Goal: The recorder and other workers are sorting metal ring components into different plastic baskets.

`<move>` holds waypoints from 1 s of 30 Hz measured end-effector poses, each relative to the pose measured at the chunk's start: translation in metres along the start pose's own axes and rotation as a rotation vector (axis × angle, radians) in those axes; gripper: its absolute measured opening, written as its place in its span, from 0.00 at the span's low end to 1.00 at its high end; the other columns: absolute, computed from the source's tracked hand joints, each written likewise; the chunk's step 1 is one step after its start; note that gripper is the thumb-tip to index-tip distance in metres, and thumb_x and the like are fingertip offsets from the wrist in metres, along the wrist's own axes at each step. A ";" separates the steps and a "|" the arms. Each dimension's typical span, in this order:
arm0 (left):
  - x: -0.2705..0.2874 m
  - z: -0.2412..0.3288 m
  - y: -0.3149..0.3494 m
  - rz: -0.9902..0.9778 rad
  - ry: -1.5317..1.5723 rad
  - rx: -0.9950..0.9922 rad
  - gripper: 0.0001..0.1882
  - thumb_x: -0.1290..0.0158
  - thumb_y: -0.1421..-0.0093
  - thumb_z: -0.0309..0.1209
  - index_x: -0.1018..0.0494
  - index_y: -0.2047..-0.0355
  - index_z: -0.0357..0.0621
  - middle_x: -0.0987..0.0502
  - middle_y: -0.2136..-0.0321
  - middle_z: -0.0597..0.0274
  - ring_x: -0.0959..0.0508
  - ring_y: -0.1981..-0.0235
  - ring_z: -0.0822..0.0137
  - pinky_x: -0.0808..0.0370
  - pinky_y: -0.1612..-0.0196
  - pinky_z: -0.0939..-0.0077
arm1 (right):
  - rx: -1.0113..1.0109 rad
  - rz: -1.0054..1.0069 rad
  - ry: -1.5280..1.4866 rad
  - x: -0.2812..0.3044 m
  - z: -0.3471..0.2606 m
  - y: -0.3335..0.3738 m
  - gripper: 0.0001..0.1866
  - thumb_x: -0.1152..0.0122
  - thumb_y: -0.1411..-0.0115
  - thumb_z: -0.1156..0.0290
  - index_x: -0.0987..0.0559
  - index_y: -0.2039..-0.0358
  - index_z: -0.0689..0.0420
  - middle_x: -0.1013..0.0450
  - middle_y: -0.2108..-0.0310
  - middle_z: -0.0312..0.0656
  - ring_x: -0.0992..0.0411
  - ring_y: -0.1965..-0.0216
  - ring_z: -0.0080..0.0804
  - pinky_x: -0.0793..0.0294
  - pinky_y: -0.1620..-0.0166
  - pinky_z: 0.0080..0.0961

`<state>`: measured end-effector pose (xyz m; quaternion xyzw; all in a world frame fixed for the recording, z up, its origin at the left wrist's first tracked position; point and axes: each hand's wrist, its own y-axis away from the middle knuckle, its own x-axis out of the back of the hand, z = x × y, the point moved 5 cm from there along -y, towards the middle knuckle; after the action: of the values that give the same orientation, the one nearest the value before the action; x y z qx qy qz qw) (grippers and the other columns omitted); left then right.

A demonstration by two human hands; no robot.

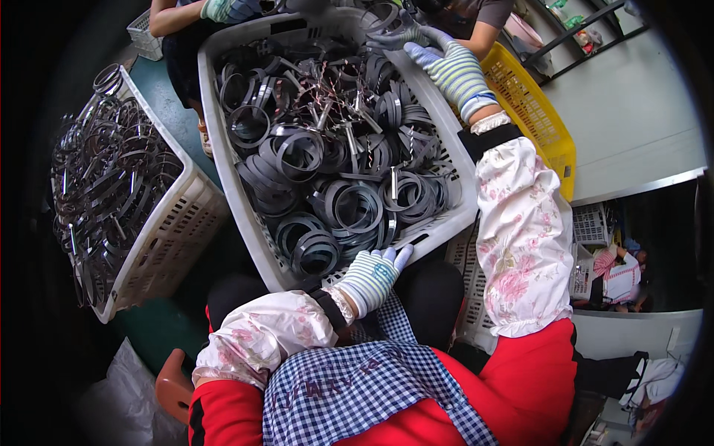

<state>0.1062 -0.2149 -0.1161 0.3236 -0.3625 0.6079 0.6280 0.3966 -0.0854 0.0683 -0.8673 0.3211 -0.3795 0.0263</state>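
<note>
A large grey-white plastic crate (236, 195) stands before me, filled with dark flat metal rings (355, 207). Short silver pins (323, 115) and thin copper-coloured strands lie on top of the rings, toward the far half. My left hand (370, 279), in a striped knit glove, rests on the crate's near rim with its fingers stretched out. Over the far right rim is my right hand (460, 78), gloved alike, fingers apart and nothing visible in it. Just beyond it, a co-worker's gloved hand (396, 36) is by a ring at the far right corner.
A second white crate (172, 215), heaped with rings and pins, leans at the left. A yellow crate (547, 123) stands beyond my right arm. Another person's gloved hand (227, 9) is at the far left. An orange-brown stool (172, 385) and clear plastic sheeting (130, 394) are at lower left.
</note>
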 end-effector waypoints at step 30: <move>-0.010 0.013 -0.017 -0.087 -0.003 0.058 0.39 0.46 0.38 0.24 0.49 0.28 0.44 0.26 0.46 0.39 0.22 0.48 0.46 0.25 0.46 0.62 | -1.102 0.148 -0.093 -0.033 0.232 0.621 0.31 0.42 0.35 0.55 0.32 0.37 0.59 0.29 0.42 0.58 0.32 0.40 0.56 0.33 0.38 0.39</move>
<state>0.1227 -0.2319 -0.1168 0.3582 -0.3311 0.5897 0.6437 0.2035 -0.6044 -0.2971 -0.7439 0.5304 -0.1138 -0.3902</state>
